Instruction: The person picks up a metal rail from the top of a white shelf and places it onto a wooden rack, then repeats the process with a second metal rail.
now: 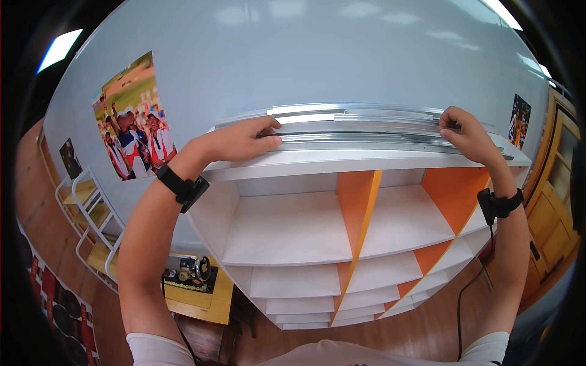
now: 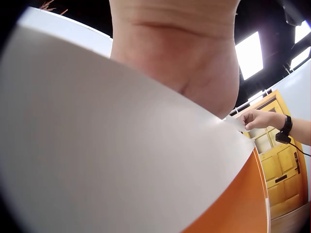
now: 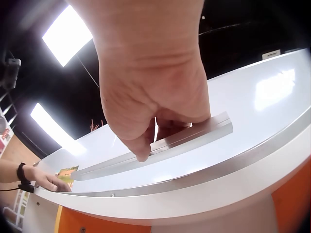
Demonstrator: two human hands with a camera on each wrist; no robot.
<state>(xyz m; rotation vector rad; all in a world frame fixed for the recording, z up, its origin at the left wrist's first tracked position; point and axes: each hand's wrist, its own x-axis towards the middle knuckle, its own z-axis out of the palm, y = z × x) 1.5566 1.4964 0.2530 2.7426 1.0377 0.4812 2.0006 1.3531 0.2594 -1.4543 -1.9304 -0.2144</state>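
Note:
Several silvery metal strips point(image 1: 378, 139) lie lengthwise along the white top of a shelf unit point(image 1: 342, 165). At their right end, my right hand point(image 1: 469, 135) pinches one strip. The right wrist view shows that strip point(image 3: 194, 141) raised and tilted, with the thumb on its near side and the fingers behind. My left hand point(image 1: 244, 140) rests on the shelf top at the strips' left end, its fingers loosely bent; the right wrist view also shows this hand point(image 3: 46, 179). In the left wrist view its fingers are hidden behind the palm and the white board point(image 2: 121, 145).
A pale wall board point(image 1: 342, 67) with a sports poster point(image 1: 137, 122) stands behind the unit. White compartments with orange dividers point(image 1: 357, 201) are below. At lower left are a sewing machine point(image 1: 192, 271) on a wooden table and a white-framed rack point(image 1: 91, 213). A yellow door point(image 1: 552, 201) stands right.

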